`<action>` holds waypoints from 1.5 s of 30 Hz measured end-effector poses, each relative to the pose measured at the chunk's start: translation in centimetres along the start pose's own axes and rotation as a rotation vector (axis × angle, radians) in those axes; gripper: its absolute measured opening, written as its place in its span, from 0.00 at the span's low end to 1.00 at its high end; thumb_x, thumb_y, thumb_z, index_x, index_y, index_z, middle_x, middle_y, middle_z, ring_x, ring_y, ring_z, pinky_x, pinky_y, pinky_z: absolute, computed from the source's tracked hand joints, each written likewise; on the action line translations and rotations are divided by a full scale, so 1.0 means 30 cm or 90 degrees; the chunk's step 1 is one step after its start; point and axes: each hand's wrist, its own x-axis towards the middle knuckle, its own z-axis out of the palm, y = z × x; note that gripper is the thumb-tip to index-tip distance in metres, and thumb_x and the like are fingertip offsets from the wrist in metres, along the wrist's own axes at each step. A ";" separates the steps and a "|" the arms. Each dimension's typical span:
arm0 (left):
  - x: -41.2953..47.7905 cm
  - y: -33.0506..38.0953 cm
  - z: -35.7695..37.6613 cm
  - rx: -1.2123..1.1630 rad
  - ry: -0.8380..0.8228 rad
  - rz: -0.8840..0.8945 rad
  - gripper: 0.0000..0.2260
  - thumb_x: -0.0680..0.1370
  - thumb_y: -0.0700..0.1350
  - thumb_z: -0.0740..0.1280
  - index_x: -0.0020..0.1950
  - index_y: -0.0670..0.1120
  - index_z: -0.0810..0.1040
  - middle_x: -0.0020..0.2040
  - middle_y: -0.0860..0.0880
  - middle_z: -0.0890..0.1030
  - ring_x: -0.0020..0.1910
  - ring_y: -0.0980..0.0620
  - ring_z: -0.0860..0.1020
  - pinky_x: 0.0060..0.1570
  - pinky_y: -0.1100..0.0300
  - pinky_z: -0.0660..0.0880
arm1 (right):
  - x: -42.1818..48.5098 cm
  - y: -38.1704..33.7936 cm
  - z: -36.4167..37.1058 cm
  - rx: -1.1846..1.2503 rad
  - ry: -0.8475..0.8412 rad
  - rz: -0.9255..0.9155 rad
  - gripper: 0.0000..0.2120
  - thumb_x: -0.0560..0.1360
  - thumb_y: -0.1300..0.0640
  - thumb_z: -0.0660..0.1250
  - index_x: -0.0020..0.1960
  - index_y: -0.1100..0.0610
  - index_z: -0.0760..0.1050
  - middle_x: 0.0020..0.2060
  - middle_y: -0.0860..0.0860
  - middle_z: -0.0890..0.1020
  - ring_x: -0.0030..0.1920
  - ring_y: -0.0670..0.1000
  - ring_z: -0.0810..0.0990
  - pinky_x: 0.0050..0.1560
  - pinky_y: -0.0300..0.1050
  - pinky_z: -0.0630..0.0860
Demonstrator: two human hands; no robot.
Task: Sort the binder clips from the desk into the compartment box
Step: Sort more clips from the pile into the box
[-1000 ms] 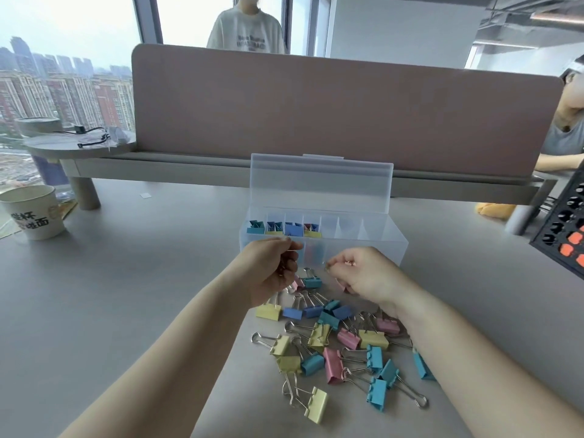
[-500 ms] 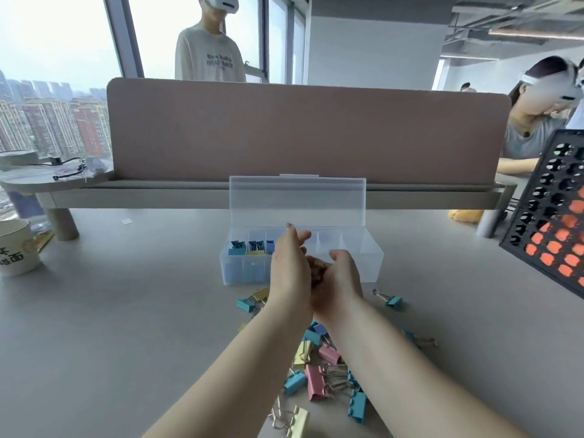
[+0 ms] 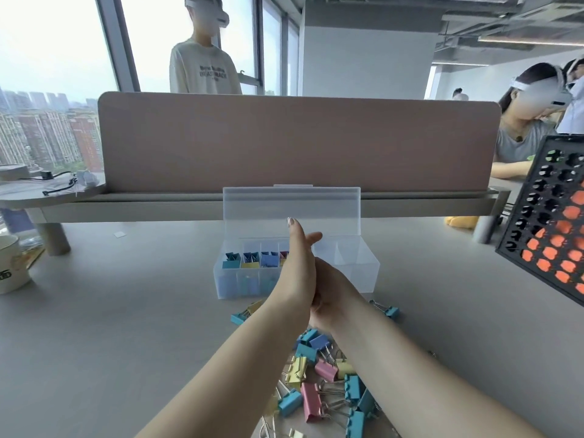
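Observation:
A clear compartment box [image 3: 347, 267] stands on the grey desk with its lid [image 3: 290, 207] upright. Its left compartments hold a teal clip [image 3: 232, 260], a yellow one [image 3: 251, 260], a blue one [image 3: 268, 259] and a pink one [image 3: 284, 254]. A pile of pastel binder clips [image 3: 322, 374] lies in front of the box, under my forearms. My left hand [image 3: 298, 267] is raised edge-on before the box, fingers straight. My right hand [image 3: 331, 295] is pressed against its palm. The right fingers are hidden, so I cannot see what they hold.
A lone teal clip [image 3: 390, 309] lies right of the pile and another [image 3: 240, 316] left of it. A mug [image 3: 9, 267] stands at the far left. A black rack with orange pieces [image 3: 553, 229] leans at the right. A pink partition [image 3: 300, 143] closes the back, with people behind it.
Both hands have risen from the pile and come together in front of the box. My left hand has opened from curled to straight fingers. The view has tilted upward.

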 end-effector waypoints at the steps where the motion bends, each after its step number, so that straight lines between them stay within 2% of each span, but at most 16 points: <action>1: -0.002 0.004 0.003 -0.010 0.006 0.007 0.30 0.76 0.69 0.42 0.66 0.58 0.72 0.75 0.49 0.62 0.75 0.49 0.58 0.68 0.48 0.57 | 0.008 0.008 -0.002 0.034 0.006 0.016 0.12 0.79 0.50 0.57 0.39 0.54 0.70 0.31 0.49 0.68 0.31 0.45 0.65 0.37 0.35 0.60; 3: 0.015 0.012 0.001 -0.013 0.037 -0.006 0.29 0.76 0.69 0.43 0.65 0.58 0.73 0.72 0.50 0.66 0.68 0.53 0.64 0.61 0.51 0.59 | 0.011 0.005 -0.016 0.058 0.020 0.054 0.13 0.78 0.53 0.59 0.36 0.55 0.71 0.27 0.49 0.69 0.28 0.45 0.66 0.39 0.30 0.62; 5: 0.025 0.034 -0.012 -0.018 0.042 0.006 0.28 0.77 0.68 0.45 0.65 0.56 0.73 0.68 0.50 0.68 0.58 0.56 0.68 0.56 0.52 0.58 | 0.012 -0.019 -0.027 0.034 0.036 0.093 0.18 0.77 0.55 0.61 0.29 0.56 0.68 0.21 0.48 0.67 0.19 0.43 0.65 0.24 0.27 0.61; 8: 0.073 0.069 -0.057 0.002 0.074 0.044 0.26 0.80 0.62 0.47 0.64 0.50 0.74 0.70 0.48 0.70 0.66 0.51 0.69 0.63 0.52 0.59 | 0.015 -0.081 -0.041 0.020 0.039 0.149 0.17 0.76 0.57 0.62 0.29 0.58 0.66 0.20 0.51 0.70 0.16 0.45 0.69 0.13 0.29 0.59; 10: 0.099 0.091 -0.097 0.020 0.101 0.061 0.21 0.81 0.58 0.51 0.60 0.48 0.75 0.65 0.48 0.74 0.60 0.51 0.74 0.63 0.53 0.63 | 0.033 -0.131 -0.046 0.050 0.049 0.134 0.15 0.76 0.54 0.61 0.33 0.58 0.66 0.24 0.53 0.71 0.18 0.46 0.70 0.12 0.30 0.60; 13: 0.148 0.088 -0.143 0.141 0.115 0.050 0.17 0.81 0.55 0.55 0.58 0.47 0.76 0.58 0.50 0.76 0.52 0.52 0.76 0.57 0.54 0.69 | 0.072 -0.207 -0.055 0.064 0.063 0.100 0.17 0.77 0.48 0.61 0.36 0.59 0.68 0.26 0.54 0.72 0.19 0.47 0.71 0.13 0.31 0.61; 17: 0.219 0.088 -0.155 0.181 0.110 -0.023 0.17 0.80 0.56 0.55 0.54 0.45 0.76 0.57 0.46 0.77 0.52 0.50 0.76 0.50 0.58 0.71 | 0.131 -0.259 -0.052 -0.076 0.125 0.082 0.12 0.75 0.55 0.65 0.37 0.59 0.67 0.29 0.54 0.72 0.20 0.47 0.73 0.15 0.29 0.65; 22: 0.274 0.114 -0.137 0.043 0.017 -0.194 0.33 0.78 0.64 0.50 0.66 0.38 0.68 0.69 0.36 0.67 0.68 0.37 0.67 0.66 0.49 0.66 | 0.196 -0.278 -0.038 -0.272 0.163 0.059 0.09 0.75 0.61 0.65 0.37 0.60 0.68 0.31 0.54 0.72 0.24 0.50 0.78 0.17 0.31 0.68; 27: 0.298 0.134 -0.131 0.065 -0.028 -0.241 0.38 0.77 0.66 0.45 0.71 0.34 0.62 0.74 0.36 0.60 0.73 0.38 0.60 0.70 0.49 0.60 | 0.238 -0.293 -0.033 -0.407 0.156 0.053 0.08 0.76 0.61 0.62 0.40 0.63 0.69 0.34 0.56 0.72 0.34 0.54 0.80 0.21 0.33 0.73; 29: 0.319 0.129 -0.132 0.061 -0.012 -0.235 0.39 0.77 0.66 0.46 0.70 0.34 0.64 0.70 0.38 0.67 0.69 0.41 0.66 0.68 0.52 0.65 | 0.250 -0.288 -0.029 -0.430 0.141 0.057 0.07 0.77 0.62 0.61 0.41 0.63 0.70 0.35 0.56 0.71 0.34 0.55 0.79 0.22 0.35 0.76; 30: 0.330 0.126 -0.130 0.044 0.001 -0.233 0.39 0.77 0.66 0.46 0.69 0.34 0.65 0.62 0.40 0.71 0.61 0.44 0.71 0.61 0.55 0.69 | 0.255 -0.284 -0.027 -0.442 0.136 0.056 0.06 0.77 0.62 0.61 0.42 0.64 0.70 0.35 0.56 0.71 0.33 0.55 0.79 0.25 0.36 0.77; 32: 0.339 0.118 -0.117 0.014 0.023 -0.242 0.40 0.75 0.68 0.47 0.66 0.33 0.68 0.50 0.43 0.71 0.47 0.48 0.71 0.47 0.59 0.69 | 0.263 -0.279 -0.022 -0.457 0.137 0.046 0.06 0.77 0.63 0.60 0.43 0.63 0.70 0.35 0.56 0.71 0.33 0.55 0.78 0.34 0.40 0.80; 34: 0.340 0.105 -0.099 0.003 0.031 -0.256 0.40 0.74 0.70 0.46 0.63 0.35 0.69 0.54 0.43 0.71 0.52 0.49 0.72 0.50 0.58 0.67 | 0.268 -0.274 -0.014 -0.454 0.144 0.024 0.06 0.77 0.61 0.61 0.44 0.63 0.71 0.37 0.56 0.71 0.33 0.55 0.77 0.39 0.43 0.80; 38: 0.330 0.091 -0.059 0.031 -0.008 -0.251 0.43 0.74 0.70 0.43 0.73 0.36 0.60 0.68 0.43 0.70 0.64 0.48 0.71 0.61 0.57 0.63 | 0.273 -0.255 -0.002 -0.428 0.132 -0.011 0.11 0.76 0.55 0.63 0.54 0.62 0.73 0.40 0.56 0.75 0.34 0.53 0.76 0.41 0.44 0.80; 41: 0.327 0.098 -0.059 0.045 0.013 -0.251 0.42 0.74 0.71 0.43 0.70 0.38 0.64 0.66 0.43 0.72 0.60 0.49 0.74 0.58 0.59 0.65 | 0.266 -0.250 0.000 -0.403 0.119 -0.012 0.15 0.77 0.52 0.62 0.58 0.61 0.72 0.41 0.56 0.74 0.36 0.54 0.75 0.46 0.47 0.78; 45: 0.305 0.106 -0.070 0.110 -0.007 -0.233 0.45 0.72 0.72 0.44 0.73 0.37 0.60 0.64 0.44 0.74 0.59 0.49 0.74 0.61 0.62 0.66 | 0.251 -0.251 0.001 -0.388 0.105 -0.001 0.18 0.77 0.48 0.61 0.58 0.61 0.72 0.40 0.57 0.74 0.32 0.54 0.72 0.37 0.45 0.73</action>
